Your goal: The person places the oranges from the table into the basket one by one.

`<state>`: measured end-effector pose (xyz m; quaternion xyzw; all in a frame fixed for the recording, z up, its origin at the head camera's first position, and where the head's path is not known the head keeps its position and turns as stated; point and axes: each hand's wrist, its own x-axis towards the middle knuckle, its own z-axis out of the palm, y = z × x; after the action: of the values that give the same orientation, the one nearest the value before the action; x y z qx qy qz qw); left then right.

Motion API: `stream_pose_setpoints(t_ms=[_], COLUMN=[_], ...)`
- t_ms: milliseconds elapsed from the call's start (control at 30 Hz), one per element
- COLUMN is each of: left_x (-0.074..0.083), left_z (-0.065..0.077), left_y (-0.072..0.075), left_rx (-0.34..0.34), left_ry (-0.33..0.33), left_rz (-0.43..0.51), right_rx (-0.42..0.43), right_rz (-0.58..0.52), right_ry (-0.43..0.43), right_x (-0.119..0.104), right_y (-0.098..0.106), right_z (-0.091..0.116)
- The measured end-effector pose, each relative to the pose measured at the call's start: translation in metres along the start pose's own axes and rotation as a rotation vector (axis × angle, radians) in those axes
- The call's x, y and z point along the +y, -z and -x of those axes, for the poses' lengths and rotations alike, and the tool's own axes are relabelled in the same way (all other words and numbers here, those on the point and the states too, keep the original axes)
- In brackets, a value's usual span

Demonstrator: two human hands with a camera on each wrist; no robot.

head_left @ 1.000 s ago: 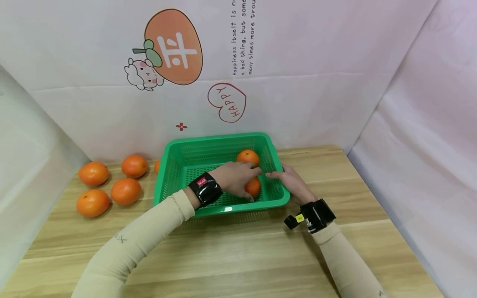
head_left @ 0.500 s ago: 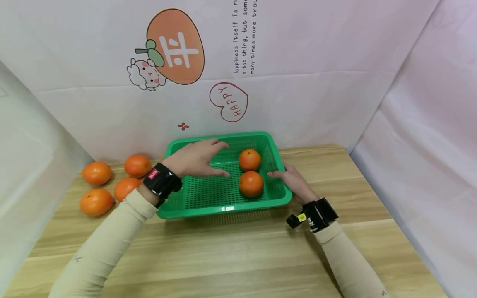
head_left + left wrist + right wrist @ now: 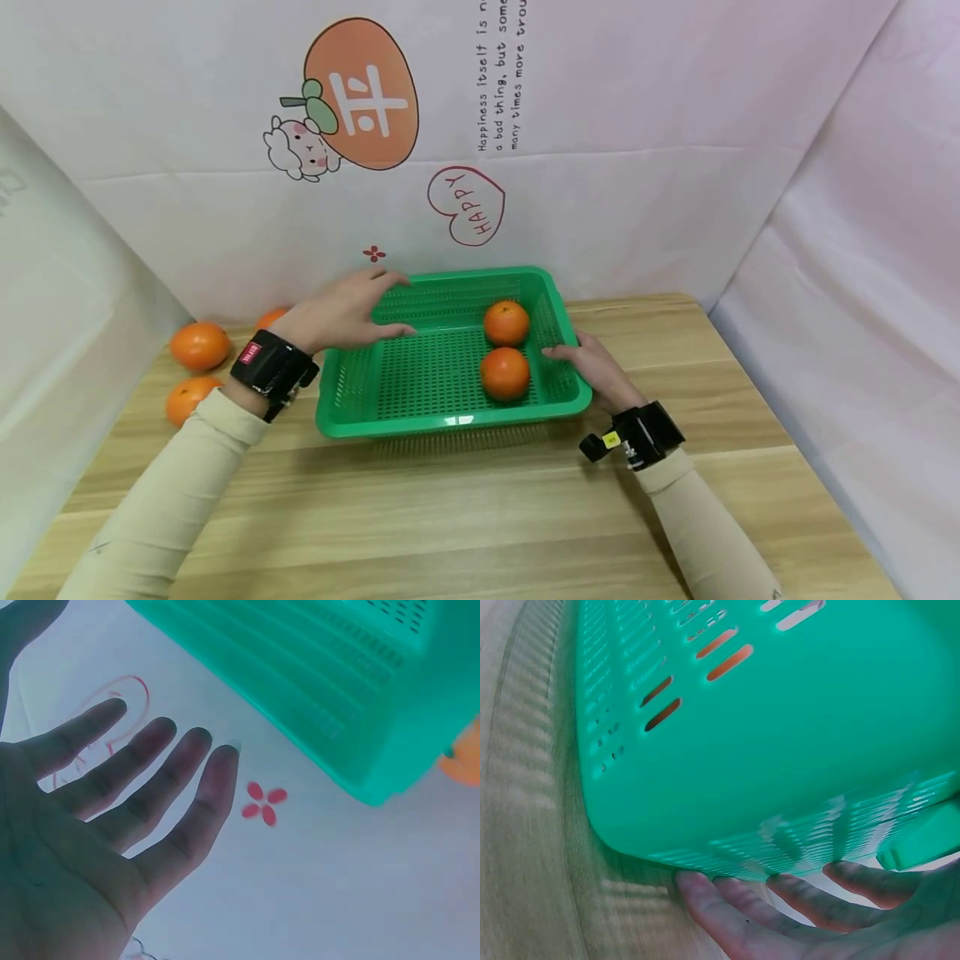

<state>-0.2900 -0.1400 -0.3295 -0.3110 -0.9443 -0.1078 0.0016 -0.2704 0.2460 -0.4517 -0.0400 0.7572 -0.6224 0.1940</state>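
Green basket [image 3: 459, 422], right fingers [image 3: 821, 904] gripping it, left fingers [image 3: 187, 836] spread apart

A red heart outline lettered HAPPY [image 3: 467, 206] is printed on a white fabric backdrop [image 3: 637, 208], and above it lines of black English lettering [image 3: 501, 100] are run sideways. To the heart's upper left, a rounded orange fruit drawing [image 3: 358, 52] and a white cartoon animal [image 3: 291, 152] are shown, and to its lower left a small red four-petalled flower [image 3: 374, 253] is printed. Below the heart a pale wood-grain tabletop [image 3: 450, 517] is seen, and white cloth side panels [image 3: 873, 267] are hung well to its left and right.
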Motion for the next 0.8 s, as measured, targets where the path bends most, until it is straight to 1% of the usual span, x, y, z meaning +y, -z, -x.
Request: stream_pose_setpoints(t_ms=[233, 467, 567, 800], left_x=[-0.016, -0.029, -0.034, -0.050], left_z=[0.009, 0.020, 0.024, 0.031], left_y=[0.006, 0.009, 0.010, 0.011], left_rx=[0.025, 0.072, 0.076, 0.064], left_ry=[0.076, 0.097, 0.116, 0.199], left_rz=[0.010, 0.021, 0.026, 0.017], right_rx=[-0.013, -0.017, -0.015, -0.017], right_rz=[-0.014, -0.018, -0.020, -0.020], right_ry=[0.011, 0.012, 0.008, 0.012], right_x=[0.002, 0.002, 0.001, 0.002], right_y=[0.001, 0.000, 0.000, 0.001], right_z=[-0.001, -0.001, 0.000, 0.000])
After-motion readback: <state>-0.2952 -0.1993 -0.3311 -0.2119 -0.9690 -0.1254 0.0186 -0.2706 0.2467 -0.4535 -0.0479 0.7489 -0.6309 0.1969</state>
